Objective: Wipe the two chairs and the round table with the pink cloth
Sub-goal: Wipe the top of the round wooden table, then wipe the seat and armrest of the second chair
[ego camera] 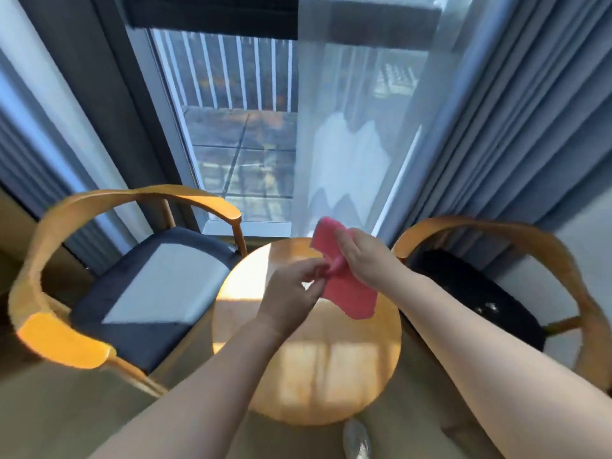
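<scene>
A pink cloth (344,289) hangs in the air above the round wooden table (308,366). My right hand (364,256) grips the cloth's middle from the right. My left hand (291,293) pinches a fold of it from the left. On the left stands a wooden armchair (66,233) with a dark blue seat, partly sunlit. Another wooden armchair (543,246) with a dark seat stands to the right of the table. Both forearms reach over the table's near half.
Behind the table is a glass balcony door (231,134) with a sheer white curtain (351,144) over its right half. Blue-grey drapes (516,120) hang at the right and far left. A foot or slipper (356,438) shows below the table's near edge.
</scene>
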A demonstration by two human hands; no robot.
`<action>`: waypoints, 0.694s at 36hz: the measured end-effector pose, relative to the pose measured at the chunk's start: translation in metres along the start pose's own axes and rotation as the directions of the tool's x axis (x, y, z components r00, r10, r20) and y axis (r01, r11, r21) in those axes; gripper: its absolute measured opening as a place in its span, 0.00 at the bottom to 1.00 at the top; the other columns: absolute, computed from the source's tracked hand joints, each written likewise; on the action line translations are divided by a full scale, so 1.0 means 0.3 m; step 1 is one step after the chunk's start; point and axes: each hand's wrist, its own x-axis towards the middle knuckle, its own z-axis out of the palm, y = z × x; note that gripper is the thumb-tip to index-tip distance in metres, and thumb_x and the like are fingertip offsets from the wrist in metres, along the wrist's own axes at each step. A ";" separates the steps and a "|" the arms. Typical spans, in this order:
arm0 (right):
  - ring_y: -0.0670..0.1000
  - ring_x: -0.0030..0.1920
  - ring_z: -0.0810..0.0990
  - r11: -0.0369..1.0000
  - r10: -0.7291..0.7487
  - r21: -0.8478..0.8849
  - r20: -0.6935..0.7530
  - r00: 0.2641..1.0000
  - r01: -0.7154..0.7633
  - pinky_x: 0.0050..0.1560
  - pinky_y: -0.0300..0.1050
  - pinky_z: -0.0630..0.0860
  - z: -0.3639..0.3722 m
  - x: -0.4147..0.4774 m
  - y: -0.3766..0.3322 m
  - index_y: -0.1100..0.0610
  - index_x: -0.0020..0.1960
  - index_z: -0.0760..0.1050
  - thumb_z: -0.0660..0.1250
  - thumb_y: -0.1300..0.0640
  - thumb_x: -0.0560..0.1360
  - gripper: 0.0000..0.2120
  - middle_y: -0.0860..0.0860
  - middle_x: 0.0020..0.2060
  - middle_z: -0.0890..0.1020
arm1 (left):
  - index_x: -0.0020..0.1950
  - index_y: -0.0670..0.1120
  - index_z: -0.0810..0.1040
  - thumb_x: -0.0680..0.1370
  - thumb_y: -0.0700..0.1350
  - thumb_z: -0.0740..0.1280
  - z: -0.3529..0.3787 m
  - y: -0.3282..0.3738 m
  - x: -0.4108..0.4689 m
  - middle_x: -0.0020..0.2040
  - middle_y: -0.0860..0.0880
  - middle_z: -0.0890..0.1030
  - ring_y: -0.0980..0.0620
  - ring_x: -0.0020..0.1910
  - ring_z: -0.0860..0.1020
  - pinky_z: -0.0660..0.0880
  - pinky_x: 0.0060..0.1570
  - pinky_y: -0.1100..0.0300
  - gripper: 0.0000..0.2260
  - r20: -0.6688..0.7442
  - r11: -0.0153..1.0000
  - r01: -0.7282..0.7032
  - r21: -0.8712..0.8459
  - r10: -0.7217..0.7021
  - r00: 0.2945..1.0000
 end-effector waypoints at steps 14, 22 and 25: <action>0.48 0.45 0.79 0.926 0.086 -0.378 0.250 0.964 0.015 0.40 0.44 0.81 -0.196 -0.386 0.044 0.44 0.57 0.73 0.73 0.46 0.70 0.18 0.45 0.46 0.77 | 0.44 0.43 0.82 0.74 0.38 0.71 -0.056 0.228 -0.100 0.35 0.53 0.79 0.58 0.38 0.75 0.67 0.38 0.73 0.01 0.133 0.984 -0.139 0.115 0.123 0.983; 0.47 0.43 0.81 0.902 0.159 -0.428 0.196 0.968 -0.062 0.46 0.46 0.81 -0.297 -0.451 0.158 0.49 0.49 0.80 0.71 0.50 0.72 0.07 0.46 0.42 0.83 | 0.45 0.45 0.82 0.77 0.43 0.68 0.047 0.302 -0.039 0.39 0.50 0.79 0.53 0.38 0.73 0.65 0.39 0.69 0.04 0.255 0.944 -0.218 0.248 0.153 0.955; 0.45 0.45 0.81 0.934 0.166 -0.341 0.162 0.973 -0.103 0.48 0.45 0.81 -0.357 -0.484 0.248 0.49 0.50 0.80 0.72 0.52 0.72 0.07 0.45 0.44 0.82 | 0.47 0.45 0.81 0.78 0.44 0.67 0.133 0.336 -0.025 0.42 0.52 0.77 0.53 0.40 0.74 0.64 0.40 0.68 0.05 0.268 0.937 -0.225 0.267 0.152 0.951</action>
